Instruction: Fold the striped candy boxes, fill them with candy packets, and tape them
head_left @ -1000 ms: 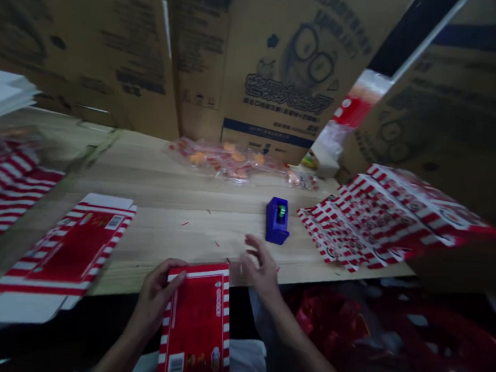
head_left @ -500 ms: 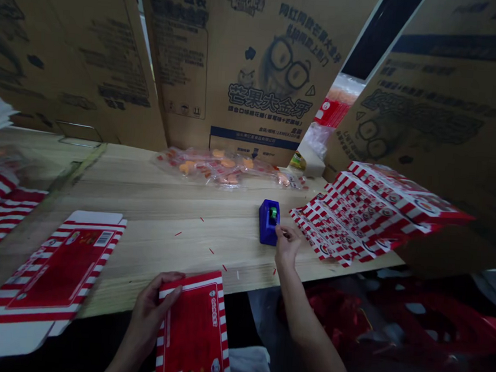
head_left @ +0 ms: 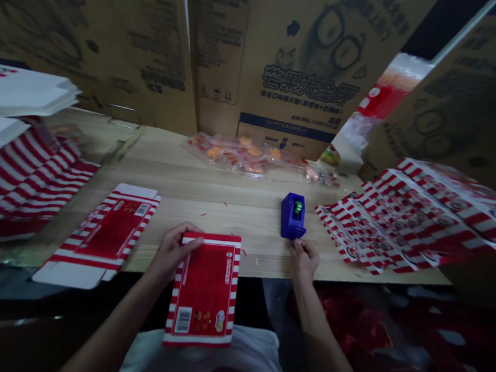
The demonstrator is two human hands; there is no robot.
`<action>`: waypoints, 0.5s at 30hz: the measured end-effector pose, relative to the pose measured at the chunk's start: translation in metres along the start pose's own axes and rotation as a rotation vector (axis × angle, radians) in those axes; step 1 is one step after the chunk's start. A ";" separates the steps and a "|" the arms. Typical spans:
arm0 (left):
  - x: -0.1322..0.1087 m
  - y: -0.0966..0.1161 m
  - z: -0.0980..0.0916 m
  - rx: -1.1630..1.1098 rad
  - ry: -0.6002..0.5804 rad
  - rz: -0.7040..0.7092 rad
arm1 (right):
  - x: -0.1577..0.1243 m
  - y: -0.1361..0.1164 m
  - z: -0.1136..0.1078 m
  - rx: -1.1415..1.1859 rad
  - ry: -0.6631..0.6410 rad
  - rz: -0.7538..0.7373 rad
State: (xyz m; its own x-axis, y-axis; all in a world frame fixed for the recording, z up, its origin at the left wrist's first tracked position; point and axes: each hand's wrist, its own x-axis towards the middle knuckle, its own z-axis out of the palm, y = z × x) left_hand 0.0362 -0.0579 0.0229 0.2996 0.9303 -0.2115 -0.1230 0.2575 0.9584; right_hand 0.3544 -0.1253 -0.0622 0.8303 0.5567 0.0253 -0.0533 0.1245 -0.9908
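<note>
A red box with striped red-and-white edges (head_left: 204,290) is gripped at its upper left corner by my left hand (head_left: 175,252), thumb on its printed face. It hangs over the table's front edge, above my lap. My right hand (head_left: 304,262) is at the front end of a blue tape dispenser (head_left: 292,216) with a green roll, thumb and finger pinched together at the cutter. Whether a strip of tape is between those fingers is too small to make out.
A flattened striped carton (head_left: 113,230) lies at left, beside stacked striped cartons (head_left: 32,176). Clear bags with orange pieces (head_left: 250,155) lie along the back, before large cardboard boxes (head_left: 223,48). Striped boxes (head_left: 420,215) are piled at right. Small red scraps dot the wooden table (head_left: 172,169).
My right hand has drawn down from the dispenser's side to its front end. The red box in my left hand shows more fully. The whole view has shifted left.
</note>
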 end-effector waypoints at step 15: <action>0.023 0.010 0.007 0.377 -0.513 -0.030 | -0.063 -0.073 0.105 -0.735 -1.414 -0.347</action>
State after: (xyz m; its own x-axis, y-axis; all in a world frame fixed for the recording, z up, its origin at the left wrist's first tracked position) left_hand 0.0484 -0.0363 0.0291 0.7241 0.6569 -0.2099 0.2059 0.0846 0.9749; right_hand 0.2481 -0.0831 0.0224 -0.4186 0.9057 -0.0669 0.6219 0.2322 -0.7479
